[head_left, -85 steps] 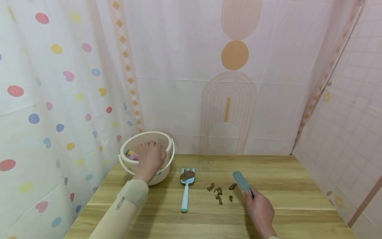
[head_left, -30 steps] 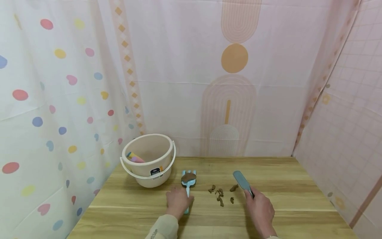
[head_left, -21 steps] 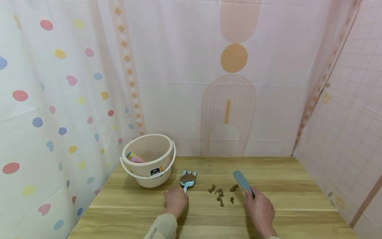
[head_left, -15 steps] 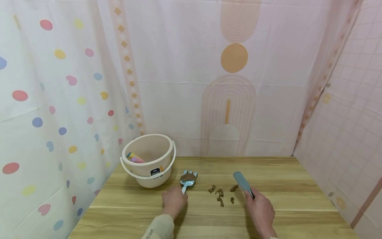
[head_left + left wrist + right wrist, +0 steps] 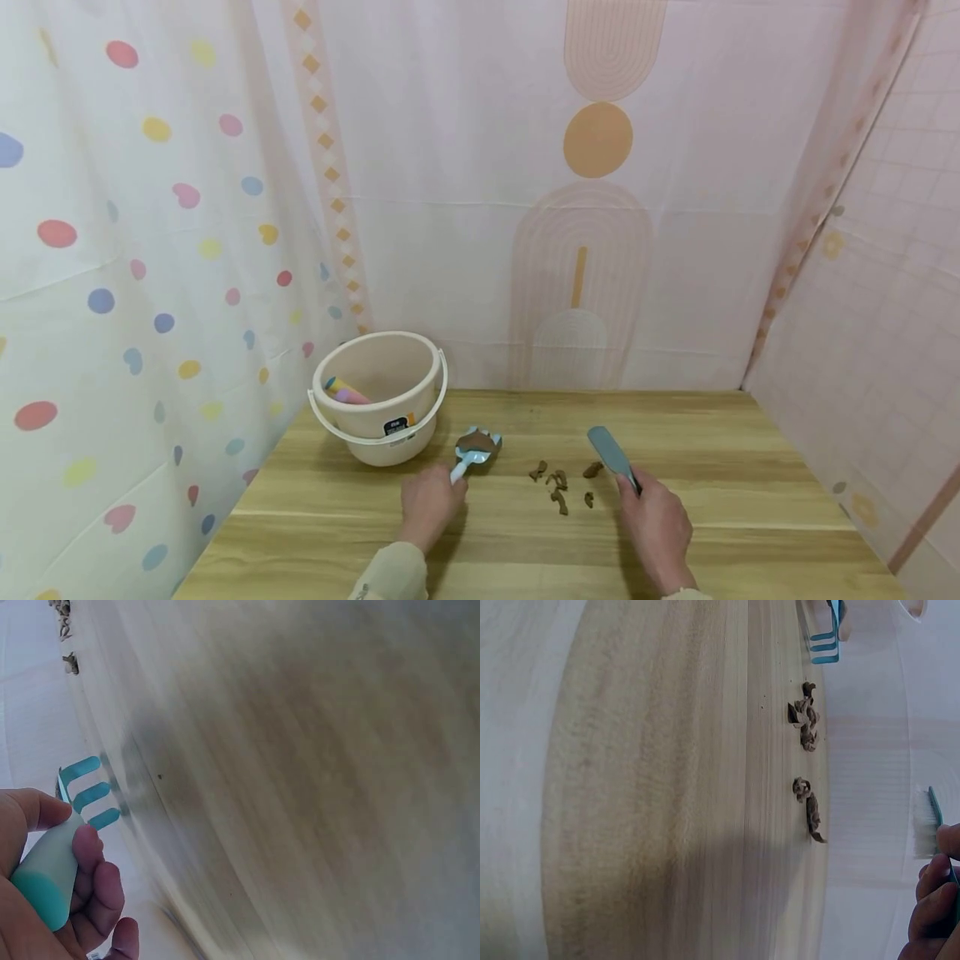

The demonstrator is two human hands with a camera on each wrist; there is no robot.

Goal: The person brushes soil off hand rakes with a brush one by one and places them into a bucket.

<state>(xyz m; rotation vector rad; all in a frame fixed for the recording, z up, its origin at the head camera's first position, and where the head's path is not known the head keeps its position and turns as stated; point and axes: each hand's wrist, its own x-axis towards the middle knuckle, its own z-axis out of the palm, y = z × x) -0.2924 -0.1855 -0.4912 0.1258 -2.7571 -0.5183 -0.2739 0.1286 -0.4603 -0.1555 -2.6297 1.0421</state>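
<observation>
My left hand [image 5: 431, 504] grips the handle of a small light-blue hand rake [image 5: 471, 458], whose toothed head points away and a little right. A brown patch covers much of the head's upper face. In the left wrist view, thumb and fingers wrap the rake's pale handle [image 5: 56, 859], its tines just over the tabletop. At the right, my right hand [image 5: 657, 521] holds a blue-grey brush [image 5: 611, 450] by its handle. White bristles [image 5: 924, 825] show under it in the right wrist view. Several dry brown scraps [image 5: 561, 502] lie between the two hands.
A cream bucket [image 5: 371, 421] with a white carry handle stands at the back left, with yellow and pink items [image 5: 350, 395] inside. Patterned curtains [image 5: 450, 250] hang behind and beside the wooden table [image 5: 690, 433].
My left hand has come out of the bucket and taken hold of the rake. The rake's handle has swung left. My right hand and the brush stay nearly still.
</observation>
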